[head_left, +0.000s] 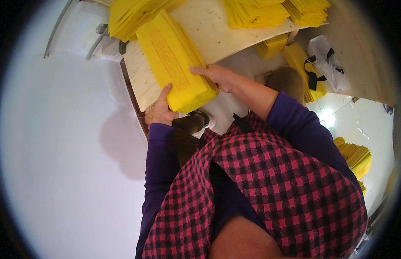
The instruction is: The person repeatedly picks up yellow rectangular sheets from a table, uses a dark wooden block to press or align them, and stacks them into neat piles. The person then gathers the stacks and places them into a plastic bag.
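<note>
A thick bundle of yellow folded sheets (168, 64), printed in red on its upper face, lies between my two hands at the near edge of the pale wooden table (138, 82). My left hand (161, 110) grips its near left corner, thumb on top and the other fingers hidden underneath. At the near right side, my right hand (218, 77) holds the bundle with its thumb laid over the top edge. The bundle's far end rests on or just above the tabletop; I cannot tell which.
More yellow stacks sit on the table at the far left (127, 19) and far right (254, 13). Below its right side are further yellow bundles (295, 60) and a white bag with black straps (325, 64). Another stack (355, 156) stands on the tiled floor. A white wall (71, 151) is at left.
</note>
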`<state>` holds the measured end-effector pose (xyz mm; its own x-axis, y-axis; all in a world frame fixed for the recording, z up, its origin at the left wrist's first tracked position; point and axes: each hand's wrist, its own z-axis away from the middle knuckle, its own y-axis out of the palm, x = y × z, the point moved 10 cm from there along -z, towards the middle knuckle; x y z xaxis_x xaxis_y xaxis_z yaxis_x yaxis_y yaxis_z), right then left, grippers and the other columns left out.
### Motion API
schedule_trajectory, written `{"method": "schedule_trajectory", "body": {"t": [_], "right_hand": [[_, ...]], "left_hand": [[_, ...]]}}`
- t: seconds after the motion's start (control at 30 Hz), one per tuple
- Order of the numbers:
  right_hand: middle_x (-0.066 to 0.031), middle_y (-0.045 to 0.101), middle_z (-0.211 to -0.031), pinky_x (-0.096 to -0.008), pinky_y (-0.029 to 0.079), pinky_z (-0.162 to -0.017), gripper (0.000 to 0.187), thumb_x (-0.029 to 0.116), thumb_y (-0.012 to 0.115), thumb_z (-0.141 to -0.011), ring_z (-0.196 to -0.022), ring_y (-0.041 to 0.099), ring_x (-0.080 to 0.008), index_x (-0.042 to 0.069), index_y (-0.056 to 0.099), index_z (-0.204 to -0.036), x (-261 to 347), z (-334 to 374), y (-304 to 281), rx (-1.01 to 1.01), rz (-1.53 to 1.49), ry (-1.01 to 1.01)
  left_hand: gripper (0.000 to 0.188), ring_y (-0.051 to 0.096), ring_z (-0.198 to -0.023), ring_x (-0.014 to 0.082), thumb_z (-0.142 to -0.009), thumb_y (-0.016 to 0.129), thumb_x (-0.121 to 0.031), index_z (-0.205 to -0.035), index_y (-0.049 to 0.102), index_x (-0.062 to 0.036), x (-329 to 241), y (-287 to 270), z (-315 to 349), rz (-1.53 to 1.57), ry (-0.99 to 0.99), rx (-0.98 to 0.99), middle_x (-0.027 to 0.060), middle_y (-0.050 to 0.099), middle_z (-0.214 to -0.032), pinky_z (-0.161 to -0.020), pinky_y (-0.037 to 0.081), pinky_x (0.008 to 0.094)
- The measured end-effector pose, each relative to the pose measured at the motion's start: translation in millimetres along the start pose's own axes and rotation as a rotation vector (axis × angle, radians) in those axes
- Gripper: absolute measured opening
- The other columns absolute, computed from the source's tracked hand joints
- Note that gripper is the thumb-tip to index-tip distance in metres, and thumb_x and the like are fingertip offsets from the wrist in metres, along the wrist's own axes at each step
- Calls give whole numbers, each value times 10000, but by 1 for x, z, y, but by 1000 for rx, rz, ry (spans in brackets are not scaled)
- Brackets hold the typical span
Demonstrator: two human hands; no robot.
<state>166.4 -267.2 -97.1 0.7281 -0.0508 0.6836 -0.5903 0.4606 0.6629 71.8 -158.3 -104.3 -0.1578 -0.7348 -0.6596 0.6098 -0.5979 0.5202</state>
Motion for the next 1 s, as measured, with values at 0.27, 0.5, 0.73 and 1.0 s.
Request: {"method": "schedule_trajectory", "body": {"t": [0.27,0.5,0.73,1.0], "right_hand": [[-173,606,-1068,-339,508,-785,533,205,666,-788,-905,625,-223,-75,472,-1198,-6,30,-7,-104,173,-25],[-204,539,-1142,-331,472,-858,703,197,712,-736,-997,576,-242,-95,348,-1261,-50,57,-20,-122,170,32],[-154,496,-1232,-339,427,-925,659,223,663,-800,-1111,515,-232,-38,344,-1314,-43,67,-6,-57,170,74],[-138,612,-1074,-305,477,-809,655,396,701,-762,-942,604,-202,-42,497,-1204,-24,52,-16,-166,315,146]], "left_hand": [[456,532,-1100,271,-877,571,-233,-1262,445,-22,22,13,46,-49,32,-42,120,537,-1228,-937,437,401],[503,495,-1146,285,-891,544,-252,-1305,390,-10,53,4,63,22,-14,69,138,494,-1278,-968,407,406],[479,525,-1106,277,-869,592,-252,-1250,447,-2,22,-7,26,17,10,8,130,536,-1226,-930,442,404],[455,550,-1067,271,-851,625,-240,-1221,479,-19,18,-6,3,83,34,24,127,561,-1188,-904,464,388]]}}
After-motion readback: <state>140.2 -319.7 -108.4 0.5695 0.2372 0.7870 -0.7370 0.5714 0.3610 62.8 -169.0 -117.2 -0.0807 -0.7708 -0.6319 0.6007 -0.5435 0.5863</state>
